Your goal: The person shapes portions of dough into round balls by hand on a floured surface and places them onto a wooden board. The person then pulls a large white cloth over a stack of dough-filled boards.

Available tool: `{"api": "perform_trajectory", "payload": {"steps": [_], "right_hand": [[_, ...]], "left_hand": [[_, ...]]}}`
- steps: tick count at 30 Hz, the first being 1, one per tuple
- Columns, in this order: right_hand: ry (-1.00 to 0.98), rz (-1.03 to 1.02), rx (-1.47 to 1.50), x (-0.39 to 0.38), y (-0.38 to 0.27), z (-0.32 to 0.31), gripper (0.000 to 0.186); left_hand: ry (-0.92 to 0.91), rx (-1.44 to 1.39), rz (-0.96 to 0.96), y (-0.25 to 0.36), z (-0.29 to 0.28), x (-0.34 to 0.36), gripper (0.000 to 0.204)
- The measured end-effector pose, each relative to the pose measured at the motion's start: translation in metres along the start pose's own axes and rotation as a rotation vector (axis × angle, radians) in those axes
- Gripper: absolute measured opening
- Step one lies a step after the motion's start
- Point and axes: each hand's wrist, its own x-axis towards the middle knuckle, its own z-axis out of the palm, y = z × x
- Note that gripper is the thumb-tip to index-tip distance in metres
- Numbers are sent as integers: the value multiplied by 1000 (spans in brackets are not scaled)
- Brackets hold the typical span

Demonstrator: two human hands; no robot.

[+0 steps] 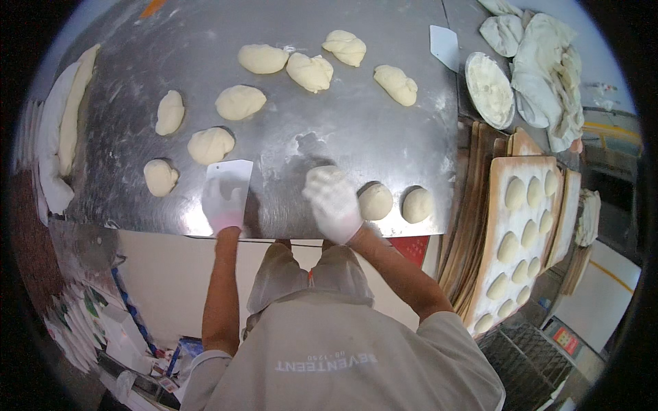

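Note:
My left hand (pixel 222 202), in a white glove, grips a white flat scraper (pixel 232 171) near the steel table's front edge. My gloved right hand (pixel 332 203) is curled and slightly blurred on the tabletop; whatever lies under its fingers is mostly hidden. Right of it sit two smooth round dough balls (pixel 375 201) (pixel 417 204). Several looser dough lumps (pixel 240 102) are spread across the steel table (pixel 288 137) beyond both hands.
A long dough roll on cloth (pixel 77 116) lies at far left. A second scraper (pixel 443 46), a dish of flour (pixel 489 90) and crumpled cloths (pixel 541 61) are at back right. Stacked wooden boards (pixel 462 226) stand at right, the top one (pixel 492 195) bearing several dough rounds.

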Motion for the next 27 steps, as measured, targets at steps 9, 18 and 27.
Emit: {"api": "perform_trajectory", "payload": {"steps": [9,18,27], "right_hand": [[-127,-100,202,-6,-78,69,37],[99,21,352,4,-15,14,44],[493,498,726,-24,6,36,55]], "left_hand": [[31,279,-235,8,-1,-12,66],[-75,-822,-293,-41,4,-42,34],[29,-634,-233,28,98,-23,43]]}}
